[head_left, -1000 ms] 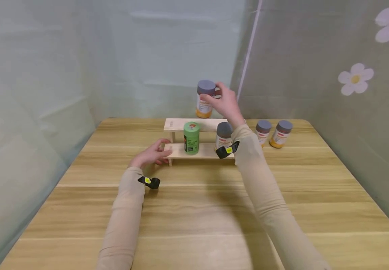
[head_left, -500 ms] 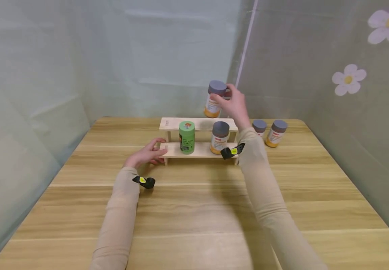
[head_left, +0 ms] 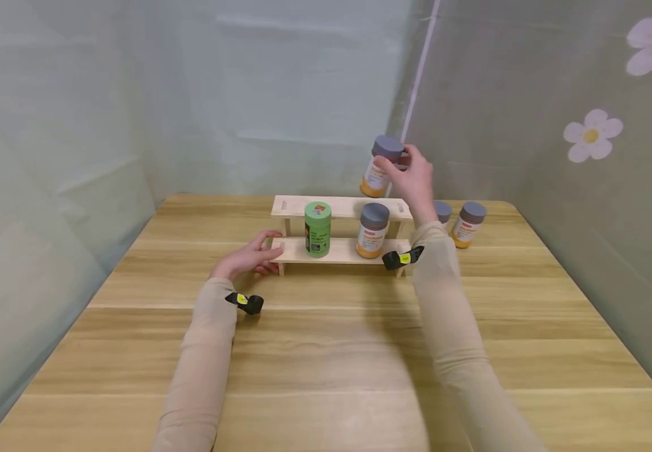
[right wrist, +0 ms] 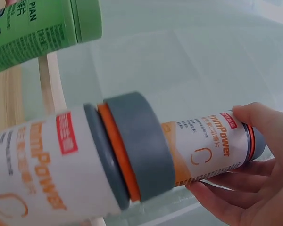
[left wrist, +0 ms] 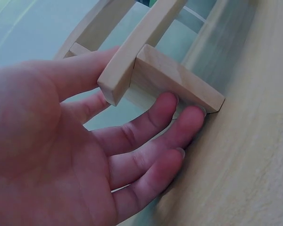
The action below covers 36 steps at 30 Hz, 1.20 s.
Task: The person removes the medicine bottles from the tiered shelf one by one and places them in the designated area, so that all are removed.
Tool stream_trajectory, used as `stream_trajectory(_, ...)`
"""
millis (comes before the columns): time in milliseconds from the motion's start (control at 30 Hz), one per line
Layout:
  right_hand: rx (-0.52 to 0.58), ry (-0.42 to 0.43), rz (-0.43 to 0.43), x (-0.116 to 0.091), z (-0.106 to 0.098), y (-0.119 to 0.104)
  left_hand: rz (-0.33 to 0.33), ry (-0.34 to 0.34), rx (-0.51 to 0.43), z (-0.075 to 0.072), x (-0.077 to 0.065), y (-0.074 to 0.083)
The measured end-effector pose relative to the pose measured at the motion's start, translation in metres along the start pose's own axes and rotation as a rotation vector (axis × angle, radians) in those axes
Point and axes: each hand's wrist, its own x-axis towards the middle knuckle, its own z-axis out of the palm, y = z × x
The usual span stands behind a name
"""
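Observation:
A two-tier wooden rack stands near the back of the table. My left hand grips its left end, with the thumb on the lower board and the fingers against the wooden leg. My right hand holds a supplement bottle near its grey cap, slightly tilted above the right part of the upper board. The fingers wrap the cap end in the right wrist view. On the lower board stand a green bottle at left and a matching white-and-orange bottle at right.
Two more grey-capped bottles stand on the table right of the rack: one in plain view, the other partly hidden behind the right forearm. A pale curtain hangs behind the wooden table.
My right hand has carried the bottle rightward above the upper board, and the bottle leans more. My left hand stays at the rack's left end.

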Motion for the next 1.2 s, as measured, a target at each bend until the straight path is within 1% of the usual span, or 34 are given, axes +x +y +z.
stream_trajectory(100, -0.008, 0.041, 0.003, -0.002, -0.005, 0.003, 0.006, -0.005, 0.01, 0.0, 0.0, 0.002)
stream_trajectory(233, -0.022, 0.074, 0.007, -0.005, -0.01, 0.008, 0.003, -0.003, 0.01, 0.001, 0.0, 0.003)
stream_trajectory(333, -0.042, 0.094, 0.016, -0.006, -0.014, 0.012, -0.006, -0.007, -0.013, 0.003, 0.0, 0.003)
stream_trajectory(467, -0.059, 0.107, 0.024, -0.008, -0.018, 0.016, -0.013, -0.013, -0.068, 0.003, 0.001, 0.002)
stream_trajectory(600, -0.058, 0.112, 0.03, -0.014, -0.019, 0.019, -0.008, -0.011, -0.09, 0.004, 0.002, 0.003)
stream_trajectory(733, -0.059, 0.158, 0.011, -0.023, -0.021, 0.024, -0.009, -0.018, -0.089, 0.006, 0.002, 0.004)
stream_trajectory(900, -0.048, 0.263, -0.05, -0.034, -0.029, 0.031, -0.013, -0.026, -0.077, 0.006, 0.001, 0.002)
stream_trajectory(1000, -0.031, 0.311, -0.061, -0.041, -0.033, 0.034, -0.013, -0.03, -0.068, 0.006, 0.0, 0.001)
stream_trajectory(1100, -0.008, 0.332, -0.063, -0.046, -0.035, 0.037, -0.016, -0.033, -0.067, 0.005, -0.003, 0.001)
stream_trajectory(1200, -0.006, 0.333, -0.061, -0.048, -0.035, 0.039, -0.028, -0.033, -0.066, 0.006, -0.006, 0.0)
